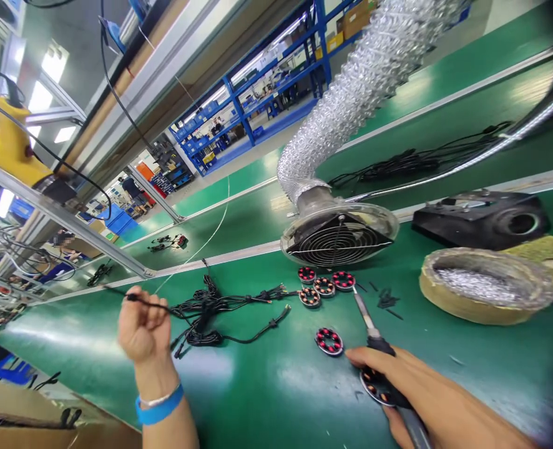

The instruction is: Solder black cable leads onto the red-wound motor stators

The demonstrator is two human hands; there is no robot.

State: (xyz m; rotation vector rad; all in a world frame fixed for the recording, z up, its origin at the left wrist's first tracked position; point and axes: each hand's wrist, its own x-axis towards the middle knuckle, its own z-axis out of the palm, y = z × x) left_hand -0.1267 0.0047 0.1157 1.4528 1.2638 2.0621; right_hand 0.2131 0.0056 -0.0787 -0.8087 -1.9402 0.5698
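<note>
My left hand (140, 327), with a blue band at the wrist, is closed on a black cable (157, 304) near one end. The cable trails right toward a heap of black cables (211, 308) with bare wire ends. My right hand (412, 380) grips a soldering iron (369, 321) by its dark handle, its tip pointing away from me near several small round coil rings (324, 287). Another round ring (329, 342) with red spots lies left of my right thumb. One more ring (374, 388) shows partly under that hand; whether my fingers touch it I cannot tell.
A fume extractor hood (339, 240) on a silver flexible duct (351, 93) stands behind the rings. To the right are a round tub of silvery shavings (487, 290) and a black stand (482, 218). Short black tube pieces (387, 299) lie on the green bench.
</note>
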